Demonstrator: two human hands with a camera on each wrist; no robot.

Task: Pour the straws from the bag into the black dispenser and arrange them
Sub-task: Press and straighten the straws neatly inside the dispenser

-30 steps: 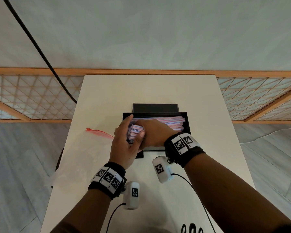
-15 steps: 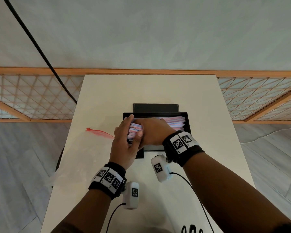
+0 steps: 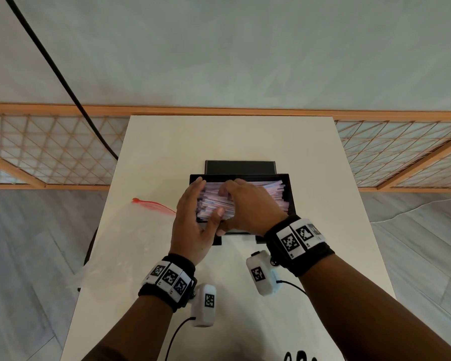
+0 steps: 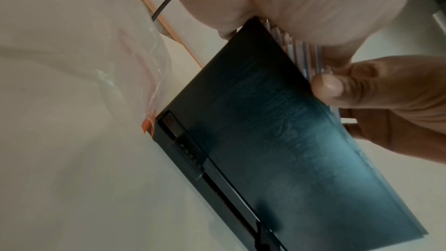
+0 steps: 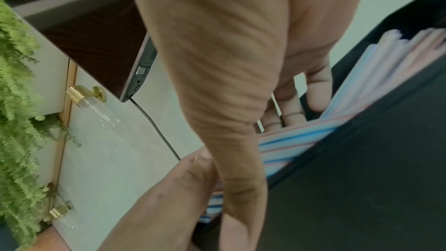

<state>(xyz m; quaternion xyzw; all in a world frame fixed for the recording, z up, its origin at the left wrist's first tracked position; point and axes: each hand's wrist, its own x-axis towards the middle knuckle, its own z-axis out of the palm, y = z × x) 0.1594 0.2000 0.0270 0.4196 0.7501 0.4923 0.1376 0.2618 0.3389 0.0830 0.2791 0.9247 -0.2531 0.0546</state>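
Observation:
The black dispenser (image 3: 291,186) stands open in the middle of the table, filled with pink, blue and white straws (image 3: 271,194) lying lengthwise. My left hand (image 3: 205,198) is at its left end, with straight fingers against the straw ends and the thumb (image 4: 328,87) at the front rim. My right hand (image 3: 229,210) reaches over from the right and curls its fingers (image 5: 318,91) behind the left part of the straw bundle (image 5: 386,68), gripping it. The clear bag (image 3: 130,243) with a red zip strip (image 3: 151,204) lies flat to the left of the dispenser (image 4: 277,150).
The dispenser's lid (image 3: 240,166) stands up at its back edge. A black cable (image 3: 63,82) hangs past the table's far left corner. A wooden lattice rail (image 3: 50,152) runs behind the table. Thin cables (image 3: 175,334) from my wrist cameras trail over the near table.
Both hands stay at the dispenser's left end. My right wrist has drawn slightly right and toward me, so more of the straw bundle shows between the hands.

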